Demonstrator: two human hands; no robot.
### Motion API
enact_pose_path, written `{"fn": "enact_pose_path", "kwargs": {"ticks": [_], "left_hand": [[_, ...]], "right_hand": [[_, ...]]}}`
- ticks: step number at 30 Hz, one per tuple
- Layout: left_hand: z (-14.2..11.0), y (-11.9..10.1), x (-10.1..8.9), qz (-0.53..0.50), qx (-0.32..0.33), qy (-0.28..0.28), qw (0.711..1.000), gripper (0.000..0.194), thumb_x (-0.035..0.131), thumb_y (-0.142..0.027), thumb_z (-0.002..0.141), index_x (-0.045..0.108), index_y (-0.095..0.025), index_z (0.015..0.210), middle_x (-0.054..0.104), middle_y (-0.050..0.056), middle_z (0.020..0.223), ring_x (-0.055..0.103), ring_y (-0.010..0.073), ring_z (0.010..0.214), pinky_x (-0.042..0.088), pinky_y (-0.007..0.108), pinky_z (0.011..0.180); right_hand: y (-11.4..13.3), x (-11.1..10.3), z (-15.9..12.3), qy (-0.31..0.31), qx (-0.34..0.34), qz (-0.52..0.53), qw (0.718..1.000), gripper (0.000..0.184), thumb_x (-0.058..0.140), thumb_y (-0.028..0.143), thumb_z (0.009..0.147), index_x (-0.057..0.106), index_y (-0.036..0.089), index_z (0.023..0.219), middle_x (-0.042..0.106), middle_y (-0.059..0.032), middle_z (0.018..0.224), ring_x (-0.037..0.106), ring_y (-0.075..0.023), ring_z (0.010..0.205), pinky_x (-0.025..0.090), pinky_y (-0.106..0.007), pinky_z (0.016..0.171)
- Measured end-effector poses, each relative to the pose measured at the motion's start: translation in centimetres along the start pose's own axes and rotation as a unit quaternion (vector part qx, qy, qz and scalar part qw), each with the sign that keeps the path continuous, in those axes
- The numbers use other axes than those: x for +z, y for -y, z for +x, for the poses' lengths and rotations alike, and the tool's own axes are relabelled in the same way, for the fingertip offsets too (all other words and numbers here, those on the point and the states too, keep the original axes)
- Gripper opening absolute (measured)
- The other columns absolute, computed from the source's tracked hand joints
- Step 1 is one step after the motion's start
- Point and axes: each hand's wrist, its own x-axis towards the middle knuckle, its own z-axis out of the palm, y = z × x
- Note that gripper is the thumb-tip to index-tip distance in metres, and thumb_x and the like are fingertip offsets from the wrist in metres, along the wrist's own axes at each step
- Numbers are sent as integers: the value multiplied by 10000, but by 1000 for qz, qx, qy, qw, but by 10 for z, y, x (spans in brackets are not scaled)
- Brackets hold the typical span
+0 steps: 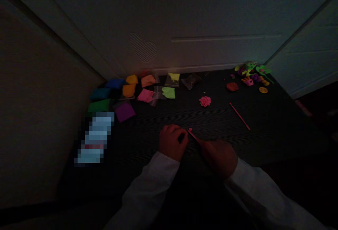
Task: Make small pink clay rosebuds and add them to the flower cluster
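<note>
My right hand (pixel 220 156) is closed around a thin pink modelling tool (pixel 193 135), whose tip points up and to the left. At that tip sits a tiny piece of pink clay (pixel 190 129). Close by on the left, my left hand (pixel 173 140) has its fingers curled and thumb and forefinger brought together; whatever they pinch, if anything, is too dark to see. Beyond both hands a ruffled pink clay flower (pixel 205 101) lies on the dark table (pixel 148 128). The dim light hides fine detail.
Bags of coloured clay, among them a purple one (pixel 125 112) and a green one (pixel 99 105), line the back left. A second pink tool (pixel 239 116) lies right, near a red clay lump (pixel 232 86) and small clay figures (pixel 248 81). A blurred-out bright screen (pixel 97 136) is at left.
</note>
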Motion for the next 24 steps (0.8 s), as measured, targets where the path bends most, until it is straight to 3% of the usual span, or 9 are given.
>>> {"fn": "enact_pose_path", "kwargs": {"ticks": [5, 9, 12, 18, 24], "left_hand": [[0, 0, -3, -60, -39, -43, 997, 58, 533, -202, 689, 587, -188, 702, 613, 11, 754, 529, 149, 775, 426, 306, 732], [-1, 2, -5, -97, -95, -62, 989, 49, 534, -212, 683, 580, -200, 695, 611, -7, 714, 551, 123, 684, 450, 261, 628], [-2, 3, -6, -97, -102, -60, 988, 44, 545, -196, 668, 580, -199, 695, 606, -9, 709, 555, 120, 676, 459, 258, 623], [5, 11, -9, -92, -94, -64, 989, 205, 549, -213, 691, 608, -215, 887, 628, -3, 751, 576, 120, 700, 490, 262, 646], [23, 22, -10, -70, -81, -78, 991, 138, 538, -293, 714, 635, -210, 767, 646, 9, 779, 586, 136, 711, 486, 274, 631]], "right_hand": [[-3, 0, -3, -1, 1, 38, 999, 290, 404, 204, 819, 504, 197, 1091, 618, 11, 725, 550, -88, 614, 344, -238, 578], [-3, 1, -6, -34, 22, 111, 993, 274, 406, 211, 823, 492, 198, 1082, 628, -3, 840, 564, -90, 693, 386, -226, 633], [-4, 2, -7, -62, 49, 150, 985, 255, 403, 210, 828, 496, 197, 1065, 623, -10, 878, 562, -92, 714, 406, -225, 659], [-38, 3, -13, -57, 108, 64, 990, 277, 395, 225, 829, 500, 179, 1082, 588, -37, 787, 534, -131, 694, 411, -259, 631], [-64, 0, -11, -62, 153, 12, 986, 293, 407, 224, 815, 517, 172, 1080, 547, -60, 796, 517, -148, 744, 410, -275, 675]]}}
